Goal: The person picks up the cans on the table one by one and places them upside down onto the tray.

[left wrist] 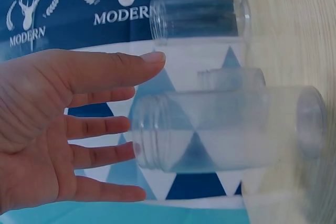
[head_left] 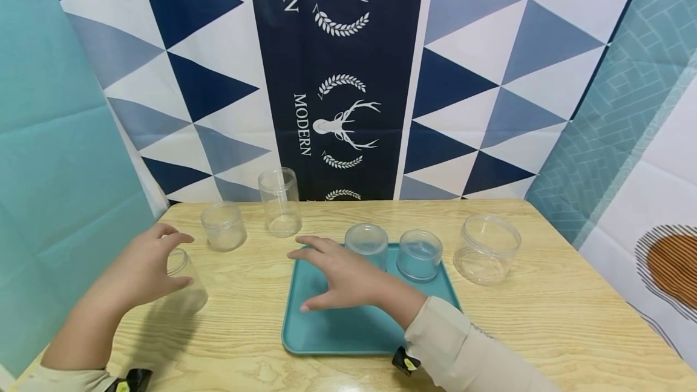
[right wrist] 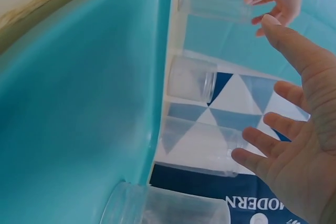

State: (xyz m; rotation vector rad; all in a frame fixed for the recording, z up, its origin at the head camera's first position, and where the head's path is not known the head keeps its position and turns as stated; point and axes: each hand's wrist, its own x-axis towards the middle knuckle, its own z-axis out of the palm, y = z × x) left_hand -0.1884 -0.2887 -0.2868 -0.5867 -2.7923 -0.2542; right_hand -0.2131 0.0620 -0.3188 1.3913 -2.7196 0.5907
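My left hand point(head_left: 144, 265) hovers at the top of a clear, tall jar point(head_left: 189, 295) on the left of the table, thumb and fingers spread. In the left wrist view the fingertips are right at the threaded mouth of that clear jar point(left wrist: 226, 129), without curling round it. Over the teal tray point(head_left: 348, 334) is my right hand point(head_left: 348, 277), its fingers spread and nothing in its grasp. Two short clear jars stand at the tray's back: one jar point(head_left: 366, 236) partly behind the right hand, the other jar point(head_left: 419, 259) to its right.
A short clear jar point(head_left: 224, 228) and a tall clear jar point(head_left: 281, 204) stand on the wooden table point(head_left: 245, 331) toward the back left. Right of the tray is a wide clear jar point(head_left: 486, 253). Patterned cloth point(head_left: 343, 47) hangs behind the table.
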